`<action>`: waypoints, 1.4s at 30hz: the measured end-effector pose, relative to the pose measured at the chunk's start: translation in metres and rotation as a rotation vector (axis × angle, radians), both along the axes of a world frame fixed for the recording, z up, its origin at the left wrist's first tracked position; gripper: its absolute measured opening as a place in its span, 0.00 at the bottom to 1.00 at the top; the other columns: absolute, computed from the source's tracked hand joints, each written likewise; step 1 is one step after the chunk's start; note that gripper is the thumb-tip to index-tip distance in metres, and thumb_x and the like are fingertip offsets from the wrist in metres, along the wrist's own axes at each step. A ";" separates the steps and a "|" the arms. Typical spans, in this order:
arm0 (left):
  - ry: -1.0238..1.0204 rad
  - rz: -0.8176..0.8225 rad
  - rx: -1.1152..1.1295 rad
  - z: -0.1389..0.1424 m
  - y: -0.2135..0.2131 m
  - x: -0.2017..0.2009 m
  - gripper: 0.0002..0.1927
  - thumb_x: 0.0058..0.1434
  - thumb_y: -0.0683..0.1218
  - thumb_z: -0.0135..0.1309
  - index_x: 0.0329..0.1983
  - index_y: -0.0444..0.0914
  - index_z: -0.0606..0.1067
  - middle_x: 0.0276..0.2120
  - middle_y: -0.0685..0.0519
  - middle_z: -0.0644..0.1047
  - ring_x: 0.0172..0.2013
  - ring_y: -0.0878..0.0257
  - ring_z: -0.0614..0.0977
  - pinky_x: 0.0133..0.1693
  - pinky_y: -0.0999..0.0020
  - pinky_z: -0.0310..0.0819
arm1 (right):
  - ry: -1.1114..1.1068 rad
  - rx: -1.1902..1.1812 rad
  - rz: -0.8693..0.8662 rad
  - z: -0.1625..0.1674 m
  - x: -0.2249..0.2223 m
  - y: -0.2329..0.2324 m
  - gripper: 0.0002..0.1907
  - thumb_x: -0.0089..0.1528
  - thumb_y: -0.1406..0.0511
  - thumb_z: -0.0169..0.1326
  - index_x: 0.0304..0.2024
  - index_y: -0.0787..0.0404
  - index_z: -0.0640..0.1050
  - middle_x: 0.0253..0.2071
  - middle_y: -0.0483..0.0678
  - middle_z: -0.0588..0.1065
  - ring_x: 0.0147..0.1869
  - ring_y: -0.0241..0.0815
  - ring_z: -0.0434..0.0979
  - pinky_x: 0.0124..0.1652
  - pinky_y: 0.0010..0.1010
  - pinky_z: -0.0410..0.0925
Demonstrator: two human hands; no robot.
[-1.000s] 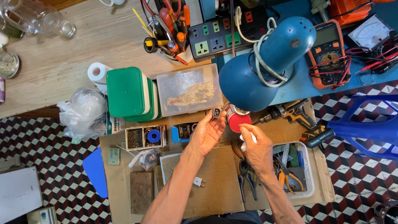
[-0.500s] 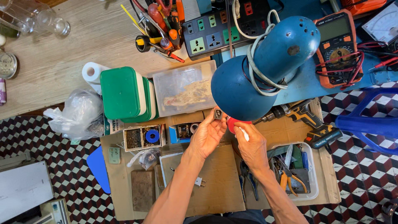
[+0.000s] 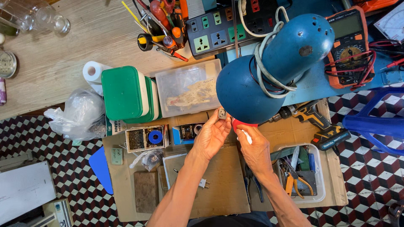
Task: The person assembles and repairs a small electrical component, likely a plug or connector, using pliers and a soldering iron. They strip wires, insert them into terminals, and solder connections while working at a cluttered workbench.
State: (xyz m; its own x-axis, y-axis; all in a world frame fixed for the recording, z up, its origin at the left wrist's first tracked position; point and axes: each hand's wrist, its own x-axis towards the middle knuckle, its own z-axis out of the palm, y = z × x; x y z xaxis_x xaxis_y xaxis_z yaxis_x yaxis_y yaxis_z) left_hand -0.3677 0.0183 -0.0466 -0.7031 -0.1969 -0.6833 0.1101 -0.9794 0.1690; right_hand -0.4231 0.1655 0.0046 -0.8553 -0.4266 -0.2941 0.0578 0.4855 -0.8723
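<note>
A big blue lamp shade with a white cord wound around it is hanging over the cardboard work board. Behind it, a clear plastic box and green lidded boxes are sitting side by side. An orange multimeter is lying on the right, and a cordless drill is lying near it. The left hand is pinching a small metal part in its fingertips, just under the shade's rim. The right hand is closing around a red round thing with a white stick poking out, right beside the metal part.
</note>
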 end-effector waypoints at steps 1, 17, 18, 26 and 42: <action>0.003 -0.001 0.003 -0.001 0.000 0.000 0.15 0.69 0.47 0.54 0.55 0.36 0.74 0.41 0.50 0.78 0.42 0.63 0.81 0.45 0.71 0.80 | 0.051 -0.021 0.009 -0.001 0.001 0.000 0.11 0.64 0.65 0.56 0.47 0.62 0.81 0.38 0.54 0.80 0.38 0.44 0.82 0.40 0.33 0.72; 0.074 0.018 -0.107 0.001 0.002 0.009 0.17 0.70 0.47 0.51 0.60 0.40 0.73 0.47 0.52 0.78 0.50 0.61 0.79 0.53 0.65 0.76 | 0.159 -0.134 -0.030 0.008 0.010 -0.019 0.14 0.64 0.64 0.59 0.50 0.63 0.79 0.40 0.54 0.81 0.41 0.41 0.83 0.40 0.31 0.73; 0.093 0.022 -0.139 0.002 0.002 0.010 0.17 0.69 0.47 0.51 0.60 0.41 0.73 0.48 0.52 0.78 0.51 0.61 0.78 0.54 0.64 0.74 | 0.146 -0.138 -0.030 0.007 0.010 -0.026 0.16 0.63 0.64 0.60 0.52 0.63 0.78 0.40 0.54 0.81 0.41 0.41 0.83 0.40 0.32 0.73; 0.226 0.121 -0.177 -0.001 -0.002 0.020 0.18 0.72 0.48 0.49 0.63 0.41 0.70 0.51 0.51 0.76 0.57 0.58 0.75 0.62 0.59 0.68 | 0.113 -0.047 -0.058 0.006 0.018 -0.061 0.23 0.60 0.59 0.65 0.53 0.62 0.75 0.39 0.55 0.81 0.42 0.47 0.85 0.41 0.34 0.74; 0.141 0.078 -0.159 -0.004 -0.006 0.023 0.14 0.70 0.48 0.53 0.55 0.37 0.74 0.52 0.51 0.79 0.56 0.60 0.76 0.63 0.62 0.65 | 0.406 -0.136 0.014 -0.009 0.017 -0.057 0.17 0.64 0.67 0.60 0.56 0.62 0.77 0.45 0.59 0.80 0.49 0.53 0.84 0.45 0.37 0.75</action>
State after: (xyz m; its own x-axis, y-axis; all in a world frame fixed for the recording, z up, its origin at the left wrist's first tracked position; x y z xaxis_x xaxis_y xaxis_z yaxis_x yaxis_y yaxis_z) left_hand -0.3442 0.0121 -0.0508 -0.7678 -0.3521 -0.5352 0.2181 -0.9292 0.2984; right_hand -0.4059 0.1083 -0.0042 -0.8840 -0.4504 0.1251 -0.3091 0.3626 -0.8792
